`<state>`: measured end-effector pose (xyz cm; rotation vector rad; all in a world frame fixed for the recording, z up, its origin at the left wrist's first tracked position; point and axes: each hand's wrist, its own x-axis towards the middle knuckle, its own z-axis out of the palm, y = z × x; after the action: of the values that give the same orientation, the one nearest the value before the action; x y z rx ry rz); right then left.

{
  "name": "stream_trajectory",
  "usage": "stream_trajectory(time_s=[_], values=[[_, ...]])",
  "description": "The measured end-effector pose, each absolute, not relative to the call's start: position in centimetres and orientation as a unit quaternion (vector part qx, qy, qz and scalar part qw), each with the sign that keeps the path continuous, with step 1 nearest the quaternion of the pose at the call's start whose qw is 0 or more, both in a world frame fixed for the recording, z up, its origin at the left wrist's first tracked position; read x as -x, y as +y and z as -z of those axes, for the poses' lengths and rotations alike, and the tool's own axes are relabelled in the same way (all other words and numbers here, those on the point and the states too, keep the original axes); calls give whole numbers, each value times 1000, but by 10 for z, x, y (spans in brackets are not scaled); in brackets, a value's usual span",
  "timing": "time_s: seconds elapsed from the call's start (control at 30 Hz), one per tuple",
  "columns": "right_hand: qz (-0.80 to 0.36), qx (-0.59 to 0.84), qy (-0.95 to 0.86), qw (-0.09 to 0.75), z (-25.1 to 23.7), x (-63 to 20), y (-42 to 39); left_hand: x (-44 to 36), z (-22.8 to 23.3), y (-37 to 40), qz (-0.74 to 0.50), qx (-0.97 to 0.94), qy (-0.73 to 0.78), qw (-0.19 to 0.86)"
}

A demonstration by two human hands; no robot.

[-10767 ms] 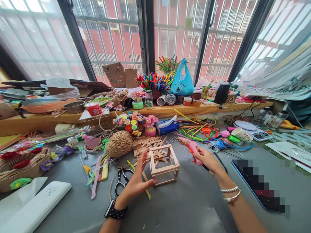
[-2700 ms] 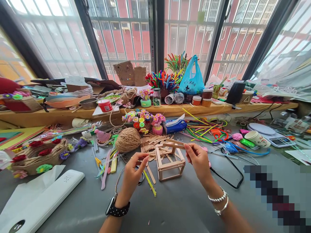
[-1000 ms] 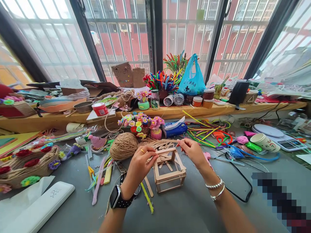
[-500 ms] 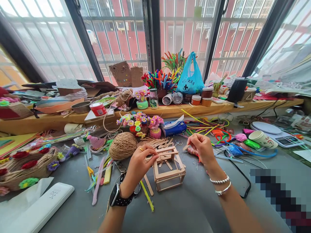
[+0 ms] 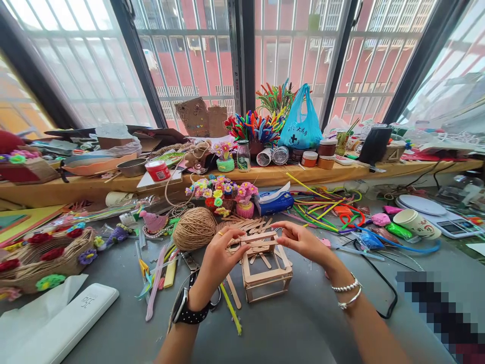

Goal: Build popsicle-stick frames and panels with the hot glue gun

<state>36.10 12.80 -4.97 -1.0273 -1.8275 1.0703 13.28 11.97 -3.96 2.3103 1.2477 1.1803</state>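
Grey and cluttered, the surface (image 5: pixel 288 323) is carrying a small open frame of craft sticks (image 5: pixel 267 270), standing just beyond the person's wrists. Both hands are working at its top edge: the left hand (image 5: pixel 220 258) is pinching one end of a loose craft stick (image 5: pixel 259 236) in a narrow grip, while the right hand (image 5: pixel 303 241) is pinching the other end, laying it across the frame's far rim. Such a frame is looking light and stiff but fragile at its joints, so it is probably best taken by the corner posts or lower rails, never squeezed across the open sides. Thin sticks are likely snapping or slipping if bent. Behind the frame, spare sticks (image 5: pixel 250 223) are lying in a pile, touching a ball of twine (image 5: pixel 194 228). Farther off, small yarn flowers (image 5: pixel 222 191) are standing below the wooden shelf (image 5: pixel 265 174).
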Motion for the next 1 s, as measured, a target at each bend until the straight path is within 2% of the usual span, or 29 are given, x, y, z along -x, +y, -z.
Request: stream_trajectory(time_s=[0.17,0.27,0.5,1.0], values=[[-417,420,-717,368,52,-360,129,-126,43,123,-436,-730,433,299],[-412,428,-716,366,52,-358,129,-122,42,123,-452,-695,433,354],[-409,437,-721,349,52,-358,130,-128,45,121,-403,-727,450,327],[-296,499,-731,360,52,-348,129,-131,46,120,-403,-737,446,309]])
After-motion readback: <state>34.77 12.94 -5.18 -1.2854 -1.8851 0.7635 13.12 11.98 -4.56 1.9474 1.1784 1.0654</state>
